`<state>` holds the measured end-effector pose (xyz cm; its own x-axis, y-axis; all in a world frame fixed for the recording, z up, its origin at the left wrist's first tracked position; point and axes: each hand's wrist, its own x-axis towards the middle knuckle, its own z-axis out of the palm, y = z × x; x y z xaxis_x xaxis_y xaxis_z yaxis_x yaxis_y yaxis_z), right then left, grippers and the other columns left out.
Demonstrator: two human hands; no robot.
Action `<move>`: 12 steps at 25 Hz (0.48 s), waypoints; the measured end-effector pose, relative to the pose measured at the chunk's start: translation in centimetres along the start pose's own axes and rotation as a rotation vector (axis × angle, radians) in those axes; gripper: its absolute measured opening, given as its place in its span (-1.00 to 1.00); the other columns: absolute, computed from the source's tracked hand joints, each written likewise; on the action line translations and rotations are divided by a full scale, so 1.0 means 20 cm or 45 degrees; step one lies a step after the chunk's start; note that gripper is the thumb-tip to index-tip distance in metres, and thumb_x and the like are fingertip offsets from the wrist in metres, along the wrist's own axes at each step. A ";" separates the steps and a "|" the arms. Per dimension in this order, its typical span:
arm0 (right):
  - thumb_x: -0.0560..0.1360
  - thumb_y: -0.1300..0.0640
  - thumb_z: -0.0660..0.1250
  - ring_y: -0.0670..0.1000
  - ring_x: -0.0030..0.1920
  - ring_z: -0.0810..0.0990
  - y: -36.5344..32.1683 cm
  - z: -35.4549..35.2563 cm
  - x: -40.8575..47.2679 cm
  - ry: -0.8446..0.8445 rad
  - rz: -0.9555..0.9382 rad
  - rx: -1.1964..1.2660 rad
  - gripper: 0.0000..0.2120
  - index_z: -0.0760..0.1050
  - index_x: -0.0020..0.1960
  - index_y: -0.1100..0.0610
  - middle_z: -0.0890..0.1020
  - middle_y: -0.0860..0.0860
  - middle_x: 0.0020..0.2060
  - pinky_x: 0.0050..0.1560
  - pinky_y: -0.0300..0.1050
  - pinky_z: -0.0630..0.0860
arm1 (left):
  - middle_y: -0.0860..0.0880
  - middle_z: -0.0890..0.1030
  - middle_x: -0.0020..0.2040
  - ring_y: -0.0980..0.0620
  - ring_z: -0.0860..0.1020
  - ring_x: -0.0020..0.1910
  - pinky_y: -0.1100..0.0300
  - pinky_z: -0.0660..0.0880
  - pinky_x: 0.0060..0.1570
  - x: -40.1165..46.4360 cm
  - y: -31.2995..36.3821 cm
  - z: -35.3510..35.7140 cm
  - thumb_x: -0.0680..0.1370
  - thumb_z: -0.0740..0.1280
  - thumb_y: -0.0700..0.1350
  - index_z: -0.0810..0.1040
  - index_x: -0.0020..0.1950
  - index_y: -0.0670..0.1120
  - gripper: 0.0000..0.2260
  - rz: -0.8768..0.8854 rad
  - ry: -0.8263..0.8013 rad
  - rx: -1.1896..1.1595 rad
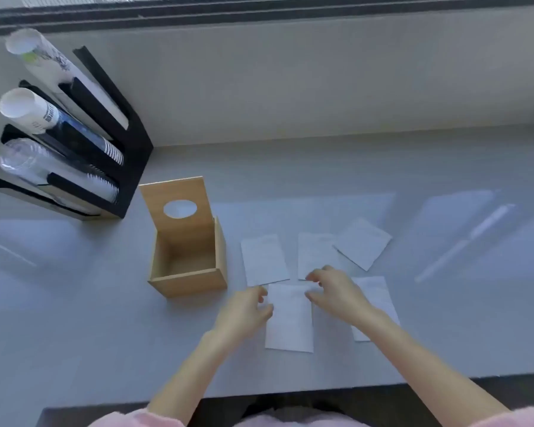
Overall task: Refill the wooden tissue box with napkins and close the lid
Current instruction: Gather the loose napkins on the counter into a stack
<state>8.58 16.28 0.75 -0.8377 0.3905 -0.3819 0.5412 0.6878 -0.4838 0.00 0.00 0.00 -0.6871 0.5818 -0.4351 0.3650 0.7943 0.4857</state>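
- Wooden tissue box point(188, 272) stands on the table point(74, 318) at about 10 o'clock from my hands, close by. Lid point(179, 204) is swung up and back, oval slot showing; the box looks empty inside.
- Five napkins lie flat and loose on the table to the box's 3 o'clock side. Nearest napkin point(290, 322) lies between my hands, long axis running 12 to 6 o'clock.
- Left hand point(244, 312) sits at that napkin's left edge, fingers curled and touching it; right hand point(336, 291) at its upper right corner, fingers bent down onto the paper. Neither has a firm grip yet: I judge both are pinching to lift it.
- Left hand is nearer the box, so the carry goes up and left toward 10 o'clock.
- Black cup rack point(111, 143) at 10 o'clock, beyond the box, holds stacks of cups lying on their sides.
- Judgement: filling not started; lid not yet closed.
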 end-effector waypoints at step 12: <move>0.51 0.17 0.18 0.11 0.09 0.46 -0.05 0.12 0.03 -0.019 -0.043 -0.134 -0.88 0.42 0.01 0.15 0.51 0.09 0.07 -0.05 -0.07 0.38 | 0.01 0.54 0.12 -0.01 0.53 0.09 0.10 0.46 0.01 -0.01 0.02 0.15 0.51 0.26 0.00 0.45 0.14 -0.08 -0.74 -0.120 0.203 -0.116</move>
<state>7.80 14.39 -0.86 -0.8537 0.3574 -0.3787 0.5012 0.7611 -0.4117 2.22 0.66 -2.05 -0.8092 0.4646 -0.3597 0.2410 0.8207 0.5180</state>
